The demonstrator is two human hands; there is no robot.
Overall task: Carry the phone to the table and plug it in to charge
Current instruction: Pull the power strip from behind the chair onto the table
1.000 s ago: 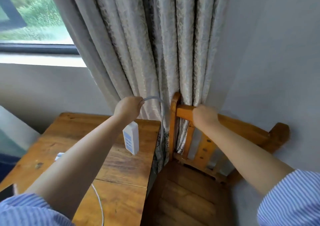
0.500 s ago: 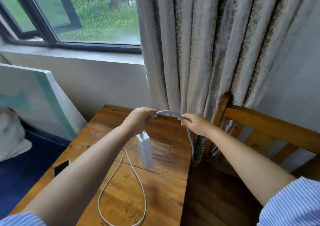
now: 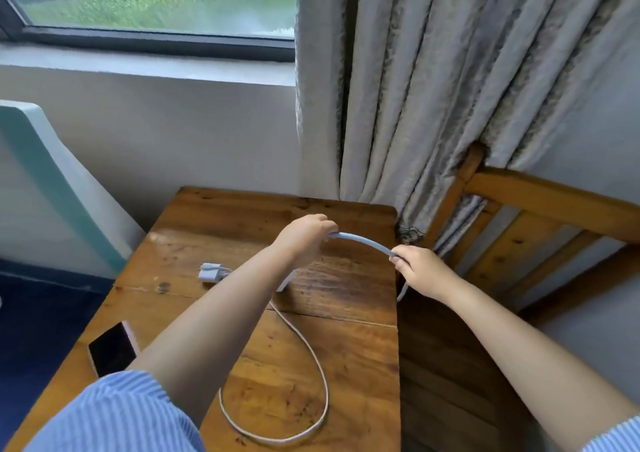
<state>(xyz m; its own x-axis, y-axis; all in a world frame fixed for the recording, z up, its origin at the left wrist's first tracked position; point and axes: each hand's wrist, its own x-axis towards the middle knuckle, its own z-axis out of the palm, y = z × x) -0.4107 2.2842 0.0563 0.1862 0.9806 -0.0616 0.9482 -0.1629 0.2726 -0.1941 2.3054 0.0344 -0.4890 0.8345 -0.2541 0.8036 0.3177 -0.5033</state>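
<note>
Both hands grip one thick grey cable [image 3: 363,242] at mid-frame: the left hand [image 3: 304,238] clenched on one end, the right hand [image 3: 420,271] on the other, at the tabletop [image 3: 346,340] edge. The phone [image 3: 111,349] lies flat at lower left, nearer the left arm, long axis running toward upper right. The charger plug [image 3: 210,272] sits between.

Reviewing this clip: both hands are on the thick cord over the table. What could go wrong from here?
1. The dark-screened phone lies at the wooden table's left edge; the left forearm, close beside it, might nudge it off.
2. The left hand and right hand bend the thick grey power cord into an arch, and the white power strip hanging below could swing or drop.
3. The thin white charging cable loops under the arm and may snag.
</note>
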